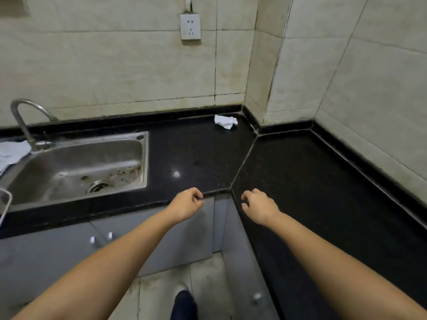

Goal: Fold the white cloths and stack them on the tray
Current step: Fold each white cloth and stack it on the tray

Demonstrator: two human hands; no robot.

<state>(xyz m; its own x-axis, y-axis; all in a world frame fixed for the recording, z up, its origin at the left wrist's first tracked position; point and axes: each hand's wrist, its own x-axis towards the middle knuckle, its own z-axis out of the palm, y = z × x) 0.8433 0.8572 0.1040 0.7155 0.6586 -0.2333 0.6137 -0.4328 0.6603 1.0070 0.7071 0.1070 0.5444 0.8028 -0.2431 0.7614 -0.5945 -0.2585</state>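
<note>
Both hands empty at the worktop edge, the cloths well out of reach

Your fingers (pixel 198 197) on the left hand (pixel 184 205) curl loosely and grasp nothing, and those of the right hand (pixel 260 205) do the same; both hover at the front edge of the black worktop (pixel 300 181), to the right of the sink (pixel 78 167). One crumpled white cloth (pixel 225 121) lies well beyond the sink's right rim, against the back wall near the corner; a second pale cloth (pixel 11 153) sits at the sink's left, behind the tap (pixel 25 121). No tray is clearly visible, though a wire edge (pixel 5 204) shows at the sink's near left. Reaching far for the corner cloth, you risk dragging it across the worktop. Grabbing the left one, you could snag the tap or drop it into the dirty basin.
</note>
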